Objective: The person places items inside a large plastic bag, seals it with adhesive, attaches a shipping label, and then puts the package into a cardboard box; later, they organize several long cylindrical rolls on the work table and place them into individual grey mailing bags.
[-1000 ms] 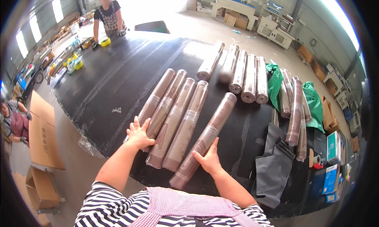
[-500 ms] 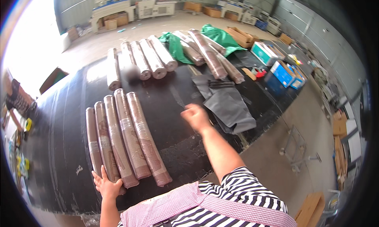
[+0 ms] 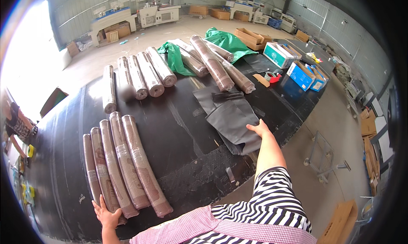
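Observation:
Several plastic-wrapped brown rolls (image 3: 123, 159), which look like rolled mats, lie side by side on the black table (image 3: 187, 176). My left hand (image 3: 107, 215) rests with spread fingers on the near ends of the leftmost rolls in this group. To the right, my right hand (image 3: 262, 128) reaches over the right edge of a pile of flat dark grey plastic bags or sheets (image 3: 233, 123). Its thumb points left, apart from the fingers, and nothing shows lifted in it. A small black strip-like bundle (image 3: 227, 96) lies on top of the pile.
More wrapped rolls (image 3: 148, 76) lie at the table's far side, some crossed over a green cloth (image 3: 229, 42). Blue boxes (image 3: 301, 77) and a red tape dispenser (image 3: 273, 77) stand at the far right. A wheeled metal frame (image 3: 319, 152) is on the floor. Another person (image 3: 19, 121) stands at left.
My right hand has moved right, from over the bare table to the grey plastic pile. My left hand stays at the rolls' near ends. The view has shifted slightly.

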`<action>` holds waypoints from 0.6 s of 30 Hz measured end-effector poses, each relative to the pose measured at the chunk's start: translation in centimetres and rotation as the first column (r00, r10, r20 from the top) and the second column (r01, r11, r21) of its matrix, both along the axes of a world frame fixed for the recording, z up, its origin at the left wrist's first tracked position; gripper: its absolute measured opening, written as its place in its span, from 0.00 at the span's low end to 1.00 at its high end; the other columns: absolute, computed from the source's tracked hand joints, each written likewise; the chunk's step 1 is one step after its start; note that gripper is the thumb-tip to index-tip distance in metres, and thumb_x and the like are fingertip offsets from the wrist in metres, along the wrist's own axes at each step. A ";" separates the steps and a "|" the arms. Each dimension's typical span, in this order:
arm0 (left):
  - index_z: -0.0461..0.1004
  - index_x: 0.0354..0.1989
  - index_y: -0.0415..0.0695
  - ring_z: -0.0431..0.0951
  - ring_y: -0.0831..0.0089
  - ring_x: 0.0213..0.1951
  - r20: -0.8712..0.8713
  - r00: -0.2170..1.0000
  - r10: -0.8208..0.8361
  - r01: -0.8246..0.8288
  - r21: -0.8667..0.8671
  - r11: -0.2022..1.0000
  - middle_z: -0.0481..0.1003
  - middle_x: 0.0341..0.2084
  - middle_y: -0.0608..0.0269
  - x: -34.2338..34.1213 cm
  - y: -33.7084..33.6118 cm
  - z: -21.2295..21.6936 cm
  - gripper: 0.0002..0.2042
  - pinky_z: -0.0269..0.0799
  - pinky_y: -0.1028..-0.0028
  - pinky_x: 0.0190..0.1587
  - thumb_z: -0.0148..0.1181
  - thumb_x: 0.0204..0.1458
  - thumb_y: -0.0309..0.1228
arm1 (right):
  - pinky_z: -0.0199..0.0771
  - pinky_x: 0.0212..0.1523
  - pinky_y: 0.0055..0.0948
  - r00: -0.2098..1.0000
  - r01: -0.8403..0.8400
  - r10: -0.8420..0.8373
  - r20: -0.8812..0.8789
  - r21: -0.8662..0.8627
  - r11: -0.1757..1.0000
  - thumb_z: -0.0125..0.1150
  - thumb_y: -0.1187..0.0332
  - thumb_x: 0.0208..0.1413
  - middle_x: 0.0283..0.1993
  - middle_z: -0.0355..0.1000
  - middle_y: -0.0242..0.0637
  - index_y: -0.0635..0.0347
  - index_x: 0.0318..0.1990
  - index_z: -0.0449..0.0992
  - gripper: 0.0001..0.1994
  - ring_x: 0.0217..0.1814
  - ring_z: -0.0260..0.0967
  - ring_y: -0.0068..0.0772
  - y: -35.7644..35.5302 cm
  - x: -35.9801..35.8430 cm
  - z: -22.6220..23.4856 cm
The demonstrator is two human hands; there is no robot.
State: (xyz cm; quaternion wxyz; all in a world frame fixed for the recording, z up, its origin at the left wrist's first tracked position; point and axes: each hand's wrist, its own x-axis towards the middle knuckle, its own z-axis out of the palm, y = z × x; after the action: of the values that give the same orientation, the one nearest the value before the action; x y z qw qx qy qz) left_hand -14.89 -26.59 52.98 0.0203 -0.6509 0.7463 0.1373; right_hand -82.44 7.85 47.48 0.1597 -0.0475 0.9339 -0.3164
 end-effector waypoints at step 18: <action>0.57 0.65 0.33 0.72 0.55 0.56 -0.563 0.805 0.187 0.357 0.711 0.606 0.70 0.56 0.44 -47.2 11.7 -0.6 0.38 0.70 0.55 0.55 0.65 0.53 0.45 | 0.81 0.45 0.47 0.778 0.176 0.287 0.559 -0.633 0.754 0.71 0.74 0.47 0.45 0.76 0.50 0.72 0.50 0.73 0.22 0.43 0.78 0.45 -4.0 -0.7 -1.4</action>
State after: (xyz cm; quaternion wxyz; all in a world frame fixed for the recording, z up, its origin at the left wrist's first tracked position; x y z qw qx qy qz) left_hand -62.05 -14.86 52.39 0.0812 -0.4589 0.6066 0.6441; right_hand -83.18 3.80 46.13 0.4430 -0.0219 0.6530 -0.6139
